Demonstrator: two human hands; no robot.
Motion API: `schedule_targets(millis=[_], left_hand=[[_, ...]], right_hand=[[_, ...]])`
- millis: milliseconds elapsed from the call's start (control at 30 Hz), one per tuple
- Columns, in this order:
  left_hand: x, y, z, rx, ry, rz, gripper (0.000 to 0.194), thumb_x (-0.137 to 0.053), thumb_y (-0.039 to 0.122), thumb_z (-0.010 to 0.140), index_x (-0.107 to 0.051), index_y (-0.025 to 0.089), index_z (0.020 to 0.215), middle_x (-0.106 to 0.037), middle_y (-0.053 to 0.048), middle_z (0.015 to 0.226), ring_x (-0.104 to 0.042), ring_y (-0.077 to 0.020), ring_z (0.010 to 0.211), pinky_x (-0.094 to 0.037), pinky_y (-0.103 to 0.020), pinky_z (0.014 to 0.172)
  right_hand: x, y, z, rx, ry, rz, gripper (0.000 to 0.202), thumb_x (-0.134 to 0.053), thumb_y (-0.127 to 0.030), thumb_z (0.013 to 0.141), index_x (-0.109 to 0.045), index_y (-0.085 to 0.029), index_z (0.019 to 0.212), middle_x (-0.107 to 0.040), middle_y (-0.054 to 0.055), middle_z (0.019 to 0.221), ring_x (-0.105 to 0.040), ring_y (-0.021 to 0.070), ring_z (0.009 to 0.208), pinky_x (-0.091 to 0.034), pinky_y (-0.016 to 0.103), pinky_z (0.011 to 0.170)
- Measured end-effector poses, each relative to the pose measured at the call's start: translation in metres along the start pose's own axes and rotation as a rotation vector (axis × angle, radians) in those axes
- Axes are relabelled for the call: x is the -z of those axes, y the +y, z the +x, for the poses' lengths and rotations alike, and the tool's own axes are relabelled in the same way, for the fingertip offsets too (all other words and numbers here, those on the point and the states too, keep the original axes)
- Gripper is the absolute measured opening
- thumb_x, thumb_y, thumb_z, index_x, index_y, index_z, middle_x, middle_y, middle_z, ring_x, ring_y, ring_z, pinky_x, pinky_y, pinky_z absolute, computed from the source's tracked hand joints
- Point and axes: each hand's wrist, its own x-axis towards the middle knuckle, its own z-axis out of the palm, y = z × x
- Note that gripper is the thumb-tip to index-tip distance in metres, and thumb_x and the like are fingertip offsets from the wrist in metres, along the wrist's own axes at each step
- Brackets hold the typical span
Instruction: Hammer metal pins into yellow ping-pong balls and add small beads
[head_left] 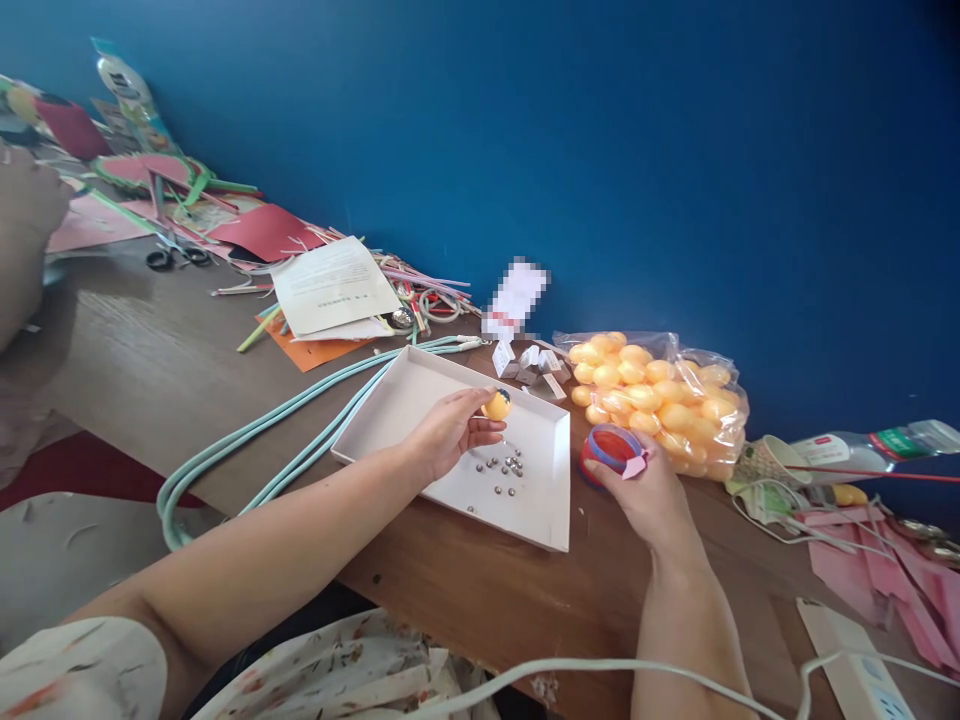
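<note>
My left hand [456, 432], its thumb and fingers closed, holds a small yellow ball [496, 405] with a dark shiny patch on top. It is over a shallow white box lid [450, 375], in which several small metal balls [512, 462] lie. My right hand [646, 490] grips a round blue-and-red ring-shaped thing, like a roll of tape [611, 448], on the brown table to the right of the lid. A pink scrap [634, 466] shows by its fingers. Behind that hand sits a clear bag of orange-yellow balls [652, 390].
A mint-green cord [300, 390] loops left of the lid. Papers [337, 285], coloured sticks and scissors [176, 252] lie along the blue wall. At right are a plastic bottle [840, 448], pink paper [862, 560], a power strip [855, 650] and a white cable. Another person's arm [22, 230] reaches in at far left.
</note>
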Motion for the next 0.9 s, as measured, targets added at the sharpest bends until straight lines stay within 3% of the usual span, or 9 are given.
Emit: schedule_targets(millis=[100, 200, 300, 500, 733, 900], left_hand=[[0.001, -0.001, 0.002, -0.007, 0.001, 0.000, 0.016, -0.062, 0.027, 0.082, -0.060, 0.011, 0.082, -0.060, -0.005, 0.078, -0.064, -0.0118, 0.065, -0.056, -0.022, 0.058], [0.003, -0.004, 0.004, -0.006, -0.020, 0.004, 0.018, -0.063, 0.028, 0.081, -0.060, 0.011, 0.084, -0.062, -0.006, 0.082, -0.064, -0.0121, 0.066, -0.056, -0.023, 0.059], [0.003, -0.004, 0.005, -0.037, 0.018, 0.007, 0.020, -0.063, 0.029, 0.081, -0.060, 0.011, 0.088, -0.062, -0.007, 0.084, -0.064, -0.0118, 0.066, -0.055, -0.022, 0.057], [0.000, 0.001, 0.002, -0.176, 0.122, -0.062, 0.021, -0.062, 0.033, 0.081, -0.058, 0.013, 0.086, -0.061, -0.005, 0.084, -0.063, -0.0108, 0.067, -0.054, -0.020, 0.056], [-0.002, 0.003, 0.000, -0.190, 0.124, -0.093, 0.023, -0.065, 0.035, 0.079, -0.057, 0.013, 0.084, -0.059, -0.004, 0.081, -0.060, -0.0089, 0.063, -0.051, -0.018, 0.053], [0.000, 0.003, 0.001, -0.196, 0.125, -0.129, 0.022, -0.065, 0.035, 0.079, -0.056, 0.014, 0.084, -0.058, -0.003, 0.079, -0.059, -0.0084, 0.062, -0.050, -0.017, 0.051]], right_hand=[[0.001, -0.012, -0.008, 0.171, 0.293, -0.074, 0.072, -0.075, -0.042, 0.066, -0.051, -0.015, 0.128, -0.055, 0.019, 0.125, -0.051, 0.0362, 0.116, -0.041, 0.054, 0.093], [-0.006, -0.032, -0.021, 0.494, 0.445, -0.022, 0.043, -0.065, -0.028, 0.079, -0.057, -0.019, 0.120, -0.059, 0.013, 0.121, -0.050, 0.0295, 0.118, -0.037, 0.049, 0.101], [-0.023, -0.052, -0.028, 0.679, 0.265, 0.017, 0.022, -0.058, -0.019, 0.085, -0.064, -0.023, 0.105, -0.067, 0.006, 0.102, -0.060, 0.0215, 0.099, -0.045, 0.038, 0.092], [-0.057, -0.069, -0.019, 0.598, -0.095, -0.176, 0.020, -0.049, -0.023, 0.091, -0.069, -0.023, 0.095, -0.070, 0.004, 0.094, -0.060, 0.0218, 0.090, -0.045, 0.035, 0.081], [-0.078, -0.092, -0.020, 0.607, -0.310, -0.382, 0.022, -0.049, -0.032, 0.091, -0.070, -0.027, 0.094, -0.067, 0.003, 0.088, -0.061, 0.0215, 0.087, -0.042, 0.031, 0.071], [-0.093, -0.103, -0.027, 0.565, -0.411, -0.388, 0.017, -0.053, -0.032, 0.088, -0.065, -0.028, 0.099, -0.066, 0.002, 0.098, -0.064, 0.0199, 0.079, -0.039, 0.029, 0.062]])
